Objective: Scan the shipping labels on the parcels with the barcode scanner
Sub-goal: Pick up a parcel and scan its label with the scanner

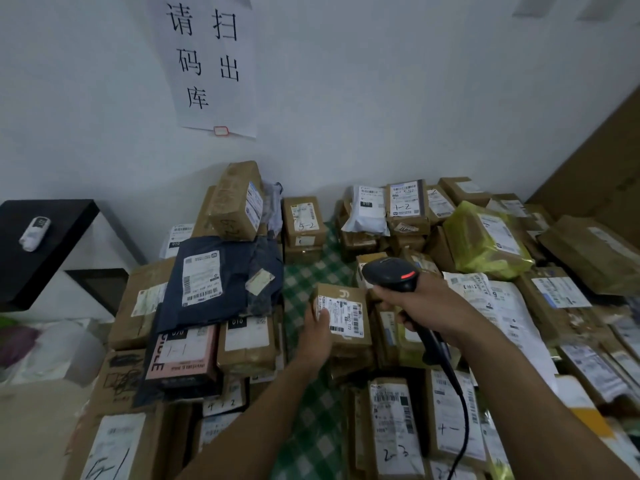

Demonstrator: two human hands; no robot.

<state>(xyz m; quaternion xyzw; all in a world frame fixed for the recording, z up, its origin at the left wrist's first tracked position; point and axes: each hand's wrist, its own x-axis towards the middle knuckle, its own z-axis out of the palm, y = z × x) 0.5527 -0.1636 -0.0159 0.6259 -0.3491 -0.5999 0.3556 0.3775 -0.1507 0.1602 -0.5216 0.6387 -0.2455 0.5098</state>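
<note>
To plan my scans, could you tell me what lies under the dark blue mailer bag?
Under the dark blue mailer bag, a pink box and brown boxes show; the rest is covered.

Single view: wide-angle camera on person's head. Looks forward and down, facing wall (381,116) with sign (211,64) high in frame. Heaped parcels (242,344) fill lower half, close beneath lens. Forearms enter from bottom edge; left hand (317,332) with parcel (343,313) and right hand (415,303) with scanner (391,271) sit near centre, at arm's reach. Left edge: shelf (45,258). Lines bow toward frame edges.
</note>
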